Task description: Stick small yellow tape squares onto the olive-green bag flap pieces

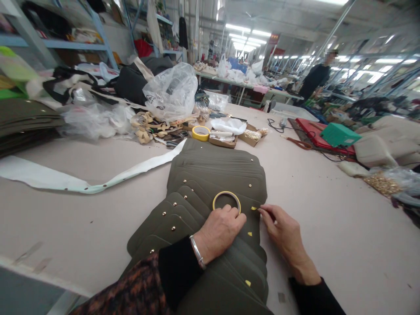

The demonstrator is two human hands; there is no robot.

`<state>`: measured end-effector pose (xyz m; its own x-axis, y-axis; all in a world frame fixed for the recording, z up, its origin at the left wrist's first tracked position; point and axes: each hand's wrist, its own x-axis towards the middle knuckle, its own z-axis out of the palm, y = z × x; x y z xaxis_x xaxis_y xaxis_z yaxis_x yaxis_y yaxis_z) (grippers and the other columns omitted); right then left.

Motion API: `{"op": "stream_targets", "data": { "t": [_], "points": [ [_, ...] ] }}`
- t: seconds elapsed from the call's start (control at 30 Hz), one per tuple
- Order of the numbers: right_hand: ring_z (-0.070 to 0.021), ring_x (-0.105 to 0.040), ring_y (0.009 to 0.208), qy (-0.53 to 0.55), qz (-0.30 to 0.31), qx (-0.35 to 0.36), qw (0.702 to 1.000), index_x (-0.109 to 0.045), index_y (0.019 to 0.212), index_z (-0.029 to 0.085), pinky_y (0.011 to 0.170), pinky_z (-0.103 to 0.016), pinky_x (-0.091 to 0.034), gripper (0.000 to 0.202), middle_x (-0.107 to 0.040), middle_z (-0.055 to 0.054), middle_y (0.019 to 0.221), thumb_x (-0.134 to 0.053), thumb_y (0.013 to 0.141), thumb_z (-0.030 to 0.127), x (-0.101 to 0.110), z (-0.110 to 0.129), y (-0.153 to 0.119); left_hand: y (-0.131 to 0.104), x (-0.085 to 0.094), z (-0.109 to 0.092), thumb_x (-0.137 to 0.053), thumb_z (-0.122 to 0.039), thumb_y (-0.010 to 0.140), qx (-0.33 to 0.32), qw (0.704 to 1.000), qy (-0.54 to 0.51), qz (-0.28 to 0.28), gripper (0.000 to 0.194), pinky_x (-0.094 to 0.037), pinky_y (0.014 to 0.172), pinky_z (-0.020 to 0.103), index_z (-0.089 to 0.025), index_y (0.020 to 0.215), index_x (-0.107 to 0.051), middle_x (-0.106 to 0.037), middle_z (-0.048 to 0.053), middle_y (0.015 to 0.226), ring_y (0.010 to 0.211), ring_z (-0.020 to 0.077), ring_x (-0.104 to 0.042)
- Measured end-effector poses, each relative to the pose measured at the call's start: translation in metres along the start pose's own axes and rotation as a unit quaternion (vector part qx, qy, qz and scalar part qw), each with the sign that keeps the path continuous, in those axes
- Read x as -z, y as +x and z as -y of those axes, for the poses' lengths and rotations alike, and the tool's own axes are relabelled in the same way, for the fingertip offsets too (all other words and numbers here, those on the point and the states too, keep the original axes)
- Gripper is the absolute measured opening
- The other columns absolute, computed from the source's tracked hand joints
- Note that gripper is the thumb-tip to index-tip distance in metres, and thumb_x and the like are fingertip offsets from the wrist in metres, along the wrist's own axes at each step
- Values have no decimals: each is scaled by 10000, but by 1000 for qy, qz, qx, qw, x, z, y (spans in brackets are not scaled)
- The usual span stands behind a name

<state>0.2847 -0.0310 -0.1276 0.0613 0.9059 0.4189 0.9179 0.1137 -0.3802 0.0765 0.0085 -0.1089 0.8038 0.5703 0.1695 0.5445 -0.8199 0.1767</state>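
Left hand (pixel 219 234): fingers curled down and clamped on the near edge of a thin yellow-edged tape roll (pixel 227 192). Roll lies over the olive-green fabric panels (pixel 226 173), its far rim clear of the fingers. Silver bangle (pixel 197 251) on that wrist, black cuff behind it.

Right hand (pixel 285 234): thumb and index finger pinched together on a small yellow tape piece (pixel 253 208), right at the panels' right edge. Other fingers folded in.

Panels: overlapping, fanned in a stepped stack on the pale bench (pixel 321 227), running from mid-bench down to the bottom of the view. Rounded corners, gold-coloured round metal studs along the left side, two more near the upper right. Two more yellow scraps (pixel 250 234) sit on the right side of the stack, nearer the wearer.

Left of stack: long white strip (pixel 131 174) with dark spots along it, far end meeting the stack's top left corner. Second pile of olive panels (pixel 24 118) at the far left.

Beyond the stack: thicker yellow tape roll (pixel 201 133), just beside open cardboard boxes (pixel 222 141); big clear plastic bag (pixel 173 92) behind. Bench right: green box (pixel 340 133) on a flat red slab (pixel 311 133). Person in dark clothes (pixel 316 78) stands well back, right.
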Motion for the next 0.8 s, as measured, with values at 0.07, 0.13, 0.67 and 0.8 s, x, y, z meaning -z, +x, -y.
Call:
{"op": "stream_targets", "data": {
  "t": [0.07, 0.13, 0.67, 0.8],
  "points": [
    [-180, -660, 810, 4, 24, 83, 996, -625, 925, 199, 768, -306, -514, 198, -697, -68, 882, -435, 918, 256, -1, 1, -1, 0, 0, 0, -409, -140, 944, 12, 1000, 5, 3, 109, -474, 681, 313, -174, 919, -509, -549, 50, 913, 854, 204, -509],
    [-185, -651, 823, -7, 38, 113, 993, -632, 926, 195, 792, -319, -516, 212, -691, -73, 872, -420, 916, 210, -4, 4, 0, 1, 0, 1, -409, -125, 935, 24, 1000, 14, 1, 115, -465, 689, 328, -175, 916, -511, -546, 56, 905, 859, 215, -507],
    [-161, -623, 598, 69, 234, -76, 967, -694, 709, 203, 570, -261, -435, 204, -694, -18, 651, -504, 784, 197, 16, 40, 5, -3, 16, 19, -366, -237, 987, -34, 987, -115, -109, 177, -507, 762, 282, -184, 1003, -535, -609, 21, 874, 823, 150, -591],
    [-162, -651, 741, 178, 48, -32, 982, -677, 957, 197, 671, -264, -503, 201, -716, -59, 889, -512, 863, 262, 21, 50, -2, -6, 22, 19, -429, -246, 974, -59, 969, -191, -147, 297, -512, 900, 279, -191, 1266, -440, -649, 38, 1090, 999, 141, -623]
  ]
}}
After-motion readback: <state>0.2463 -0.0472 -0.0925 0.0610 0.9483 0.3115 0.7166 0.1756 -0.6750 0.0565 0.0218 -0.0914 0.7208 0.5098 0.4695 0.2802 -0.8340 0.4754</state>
